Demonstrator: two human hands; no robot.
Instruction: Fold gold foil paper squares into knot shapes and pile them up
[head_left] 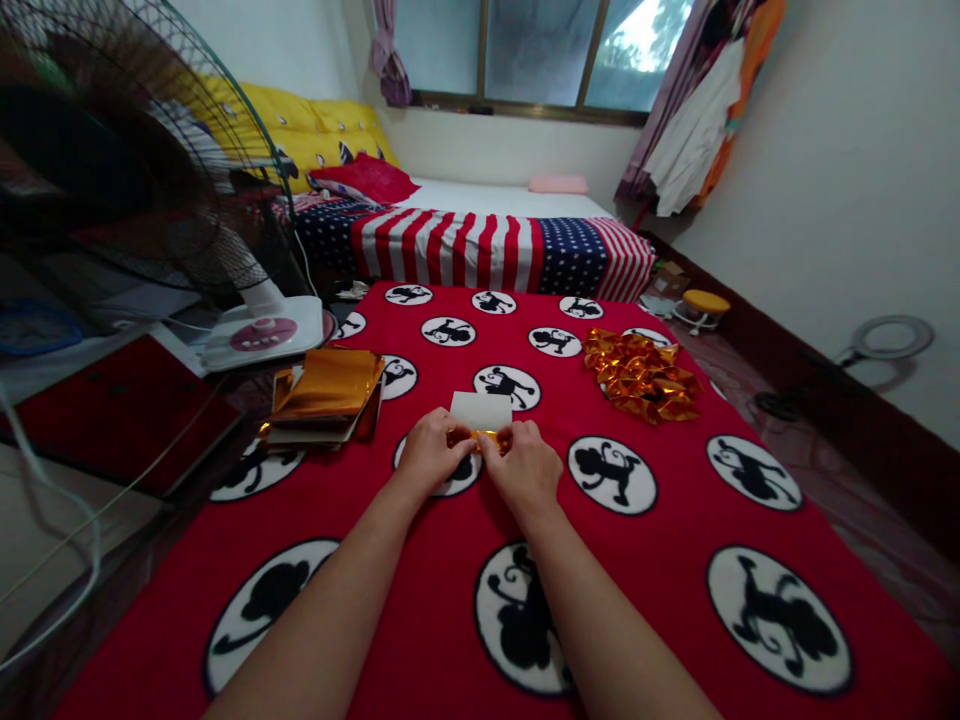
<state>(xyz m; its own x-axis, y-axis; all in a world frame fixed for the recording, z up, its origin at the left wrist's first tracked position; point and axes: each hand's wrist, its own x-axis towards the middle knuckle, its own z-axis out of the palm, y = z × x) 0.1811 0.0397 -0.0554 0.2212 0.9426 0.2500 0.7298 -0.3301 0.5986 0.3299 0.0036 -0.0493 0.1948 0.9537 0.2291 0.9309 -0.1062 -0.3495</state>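
Note:
Both my hands meet at a sheet of gold foil paper (pixel 481 408), whose pale back faces up and whose near edge is rolled or folded to show gold. My left hand (pixel 435 450) pinches the left end of that edge, and my right hand (pixel 525 458) pinches the right end; the thumbs nearly touch at the middle. A stack of gold foil paper sheets (pixel 328 385) lies to the left of my left hand. Beyond my right hand sits a pile of folded gold foil pieces (pixel 641 375). All rest on a red cloth (pixel 660 610) with black monkey figures in white ovals.
A standing fan (pixel 259 330) is at the left, beside a dark red flat box (pixel 112 410) and loose white cables. Past the cloth's far edge is a bed with a flag-patterned cover (pixel 450 250). A yellow stool (pixel 705 302) and a ring light (pixel 892 338) stand at the right.

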